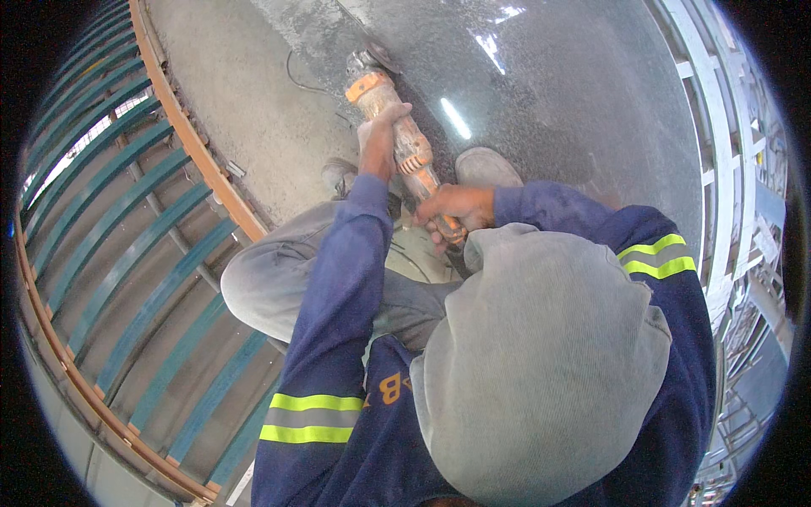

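Both my hands are closed round an orange, dust-coated angle grinder point(412, 145), which points away from me over the floor. My left hand point(384, 127) wraps the middle of its body, just behind the orange collar. At the rear handle, near my right knee, my right hand point(454, 208) grips with curled fingers. The grinder's metal head and disc point(382, 57) are at the far end, low over the grey floor point(549, 110); whether the disc touches the floor I cannot tell. A dark cord hangs behind the rear handle, partly hidden.
Left of me lies a curved-looking orange frame point(182, 118) with several teal slats point(127, 287). Pale metal frames point(716, 144) stand along the right. My shoes point(488, 167) flank the grinder. A thin dark wire point(297, 83) lies on the floor beyond, by a darker, dusty patch.
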Demonstrator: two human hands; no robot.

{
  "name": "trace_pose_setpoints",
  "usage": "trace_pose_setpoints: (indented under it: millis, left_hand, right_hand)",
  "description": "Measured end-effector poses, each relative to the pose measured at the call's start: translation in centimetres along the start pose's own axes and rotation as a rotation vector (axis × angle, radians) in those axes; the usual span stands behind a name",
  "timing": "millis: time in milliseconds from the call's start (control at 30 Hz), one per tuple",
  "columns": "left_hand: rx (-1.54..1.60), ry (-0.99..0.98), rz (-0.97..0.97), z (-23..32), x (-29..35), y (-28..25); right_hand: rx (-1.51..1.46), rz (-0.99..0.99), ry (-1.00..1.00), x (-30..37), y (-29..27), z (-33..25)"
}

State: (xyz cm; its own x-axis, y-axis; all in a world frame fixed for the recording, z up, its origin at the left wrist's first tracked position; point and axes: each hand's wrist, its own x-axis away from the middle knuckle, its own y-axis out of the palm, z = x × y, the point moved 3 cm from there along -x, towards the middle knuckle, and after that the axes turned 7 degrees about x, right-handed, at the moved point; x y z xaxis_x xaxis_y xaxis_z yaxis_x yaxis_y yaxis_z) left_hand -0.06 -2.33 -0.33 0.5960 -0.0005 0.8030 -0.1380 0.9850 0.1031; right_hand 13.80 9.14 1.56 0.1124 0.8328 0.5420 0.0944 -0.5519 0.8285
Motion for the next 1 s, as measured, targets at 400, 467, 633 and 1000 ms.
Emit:
trace_pose_setpoints:
  millis: [400,467,633,1000]
  left_hand:
    - [-0.021,0.033,0.040,-0.1,3.4,1.1]
    - [-0.025,0.017,0.037,-0.1,3.2,1.0]
    - [-0.033,-0.031,0.034,-0.4,1.6,0.7]
    - [-0.040,0.034,0.042,0.6,1.3,0.7]
  right_hand:
    - [0.092,-0.001,0.024,0.9,0.8,0.7]
    - [0.038,-0.017,0.025,0.9,0.7,0.9]
    - [-0.083,0.033,0.036,1.0,0.9,0.5]
    - [-0.091,0.001,0.025,-0.1,0.5,-0.2]
